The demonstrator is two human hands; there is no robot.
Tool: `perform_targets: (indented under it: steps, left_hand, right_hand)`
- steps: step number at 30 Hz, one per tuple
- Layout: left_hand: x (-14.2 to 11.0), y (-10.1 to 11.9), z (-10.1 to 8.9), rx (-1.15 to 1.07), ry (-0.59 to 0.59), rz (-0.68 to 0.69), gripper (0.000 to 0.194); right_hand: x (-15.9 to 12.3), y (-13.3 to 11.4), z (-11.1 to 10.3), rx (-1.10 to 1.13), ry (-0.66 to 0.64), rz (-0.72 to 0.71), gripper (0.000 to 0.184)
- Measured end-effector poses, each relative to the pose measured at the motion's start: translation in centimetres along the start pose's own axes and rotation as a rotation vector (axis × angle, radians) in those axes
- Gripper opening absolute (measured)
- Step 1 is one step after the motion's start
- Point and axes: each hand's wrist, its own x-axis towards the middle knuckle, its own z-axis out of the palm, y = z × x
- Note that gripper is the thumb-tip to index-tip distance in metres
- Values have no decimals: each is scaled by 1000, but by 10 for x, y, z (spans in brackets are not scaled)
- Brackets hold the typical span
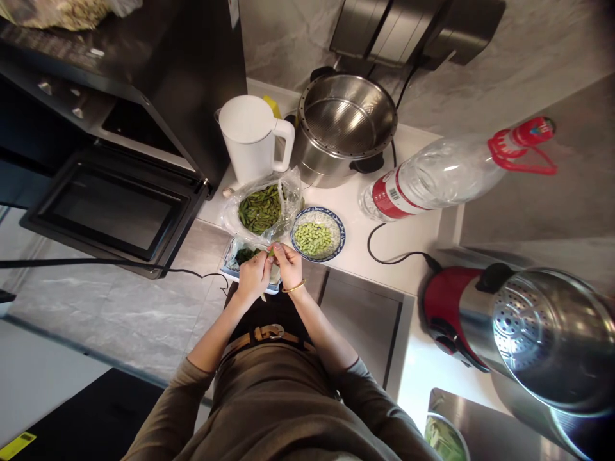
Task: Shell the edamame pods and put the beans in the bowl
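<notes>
My left hand [254,274] and my right hand [290,267] meet in front of my waist. Their fingers are closed together on a small green edamame pod [271,252]. Just beyond them a clear plastic bag [229,214] lies open, full of green pods [262,210]. To its right stands a blue-and-white bowl [343,235] with shelled green beans [313,238] in it. Below my hands is a lined bin [230,271] with dark green husks [245,255] inside; my hands hide part of it.
A white jug [247,144] and a steel steamer pot [327,168] stand behind the bag. A large clear bottle [442,169] is at the right, with a red-based steel cooker [446,307] nearer. An open oven door [115,208] juts out at the left.
</notes>
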Motion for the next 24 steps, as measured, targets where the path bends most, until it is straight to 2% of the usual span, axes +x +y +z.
perform_targets:
  steps: [3, 5, 7, 11, 14, 20, 24]
  left_hand:
    - [-2, 2, 9, -205, 141, -64, 44]
    - [-1, 4, 10, -260, 186, -82, 48]
    - [1, 6, 8, -218, 148, -41, 48]
    - [6, 4, 1, 16, 7, 40, 40]
    - [6, -2, 3, 57, -1, 24, 38]
    - [-2, 1, 17, -294, 135, -90, 53]
    - [-3, 8, 17, -566, 165, -182, 57]
  right_hand:
    - [-6, 4, 7, 25, 22, -47, 34]
    - [-8, 5, 9, 53, 52, -53, 36]
    - [-7, 5, 8, 76, 96, -34, 37]
    - [-1, -2, 5, 92, 124, 57, 34]
    - [-2, -5, 6, 148, 99, 142, 33]
    - [-11, 1, 17, 192, 139, 106, 31]
    - [-12, 6, 16, 169, 103, 46, 35]
